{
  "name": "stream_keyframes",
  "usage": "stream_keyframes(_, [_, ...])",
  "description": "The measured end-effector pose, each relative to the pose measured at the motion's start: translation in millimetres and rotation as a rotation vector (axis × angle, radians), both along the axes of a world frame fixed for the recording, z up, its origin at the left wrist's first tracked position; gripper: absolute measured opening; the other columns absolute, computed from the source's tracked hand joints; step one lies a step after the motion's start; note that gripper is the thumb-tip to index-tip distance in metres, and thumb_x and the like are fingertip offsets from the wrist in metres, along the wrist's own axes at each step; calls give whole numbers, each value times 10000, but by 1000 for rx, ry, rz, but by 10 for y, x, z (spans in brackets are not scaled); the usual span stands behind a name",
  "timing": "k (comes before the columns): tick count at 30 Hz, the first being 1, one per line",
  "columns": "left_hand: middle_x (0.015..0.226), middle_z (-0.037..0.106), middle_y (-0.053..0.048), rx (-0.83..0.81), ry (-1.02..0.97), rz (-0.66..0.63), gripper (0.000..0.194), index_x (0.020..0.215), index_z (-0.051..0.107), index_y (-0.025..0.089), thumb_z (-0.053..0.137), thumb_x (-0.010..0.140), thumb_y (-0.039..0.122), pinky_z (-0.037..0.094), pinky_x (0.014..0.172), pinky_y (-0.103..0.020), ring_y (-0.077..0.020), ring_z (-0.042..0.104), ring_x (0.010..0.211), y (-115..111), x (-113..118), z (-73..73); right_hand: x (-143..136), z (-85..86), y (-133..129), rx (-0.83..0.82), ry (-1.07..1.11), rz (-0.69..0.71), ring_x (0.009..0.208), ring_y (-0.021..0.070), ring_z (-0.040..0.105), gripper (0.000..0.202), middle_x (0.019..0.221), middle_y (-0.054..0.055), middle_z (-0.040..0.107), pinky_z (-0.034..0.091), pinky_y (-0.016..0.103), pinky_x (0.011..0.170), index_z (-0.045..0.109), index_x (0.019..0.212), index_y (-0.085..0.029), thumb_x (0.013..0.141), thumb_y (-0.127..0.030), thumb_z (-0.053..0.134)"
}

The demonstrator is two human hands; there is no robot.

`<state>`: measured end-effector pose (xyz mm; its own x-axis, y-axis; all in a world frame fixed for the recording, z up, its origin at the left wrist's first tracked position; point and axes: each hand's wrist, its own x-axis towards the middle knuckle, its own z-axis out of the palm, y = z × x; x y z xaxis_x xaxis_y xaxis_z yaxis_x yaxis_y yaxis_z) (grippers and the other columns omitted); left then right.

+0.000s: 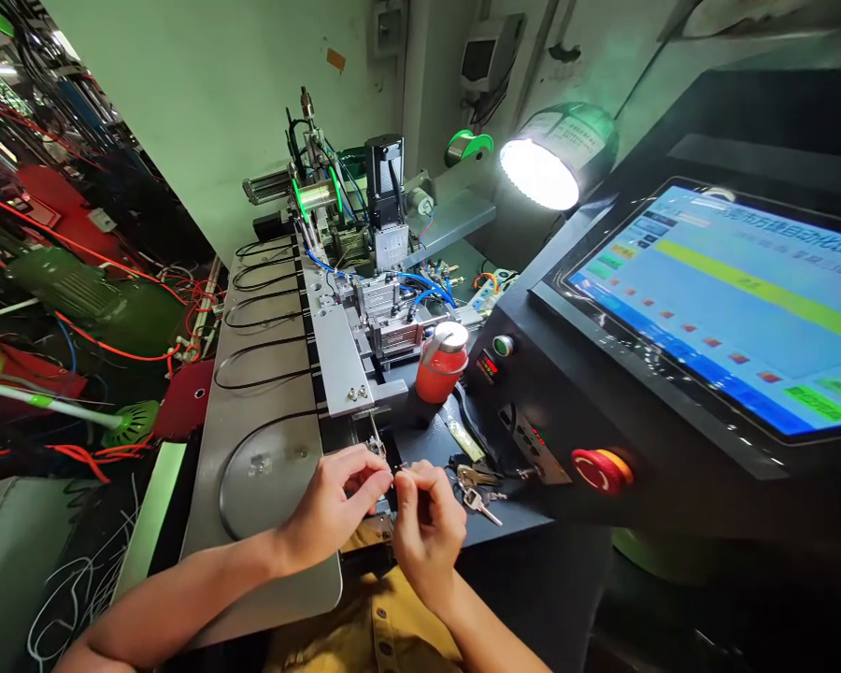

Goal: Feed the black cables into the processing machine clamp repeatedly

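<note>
Both hands meet at the near end of the machine [343, 360], fingertips almost touching. My left hand [347, 500] is closed in a pinch, thumb against the fingers. My right hand [431, 523] is pinched too, with its fingers curled. Something small and dark shows between the two sets of fingertips, too small to make out. Just beyond them is a small metal fixture [375, 444]. Right of my right hand, a bunch of keys [480, 495] lies on the dark surface.
A red jar [440, 365] with a white lid stands beyond my hands. Black cable loops [228, 477] lie on the metal table [273, 505] at left. On the right are a control panel with a red emergency button [601, 471], a lit screen [735, 299] and a lamp [539, 173].
</note>
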<state>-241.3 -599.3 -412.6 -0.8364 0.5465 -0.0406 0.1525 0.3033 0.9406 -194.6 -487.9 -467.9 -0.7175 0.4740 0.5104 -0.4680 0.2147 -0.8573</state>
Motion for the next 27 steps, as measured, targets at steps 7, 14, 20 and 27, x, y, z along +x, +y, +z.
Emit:
stream_keyframes(7, [713, 617, -3, -314, 210, 6, 241, 736, 631, 150, 506, 913, 256, 366, 594, -215, -106, 521, 638, -108, -309, -36, -79, -41, 440, 66, -289, 87, 594, 113, 465, 147, 689, -12, 526, 360, 233, 539, 561, 812, -189, 941, -237, 510])
stream_keyframes(14, [690, 640, 1, -463, 197, -7, 231, 756, 657, 158, 496, 894, 251, 370, 617, -226, -118, 539, 627, -80, -378, -162, -84, -129, 524, 97, -382, 39, 545, 112, 440, 213, 621, -27, 500, 347, 233, 518, 556, 755, -189, 930, -306, 521])
stream_keyframes(20, [711, 663, -5, -506, 200, 8, 246, 772, 668, 164, 481, 896, 265, 374, 626, -234, -125, 560, 635, -65, -366, -157, -104, -152, 501, 110, -383, 61, 546, 111, 440, 213, 632, -25, 512, 349, 230, 525, 561, 761, -188, 931, -308, 514])
stream_keyframes(27, [652, 637, -1, -552, 210, 20, 247, 733, 665, 164, 495, 875, 274, 361, 604, -229, -120, 540, 602, -21, -391, -152, -192, -191, 533, 159, -462, 256, 560, 115, 422, 271, 625, -32, 461, 326, 239, 539, 513, 719, -189, 939, -344, 485])
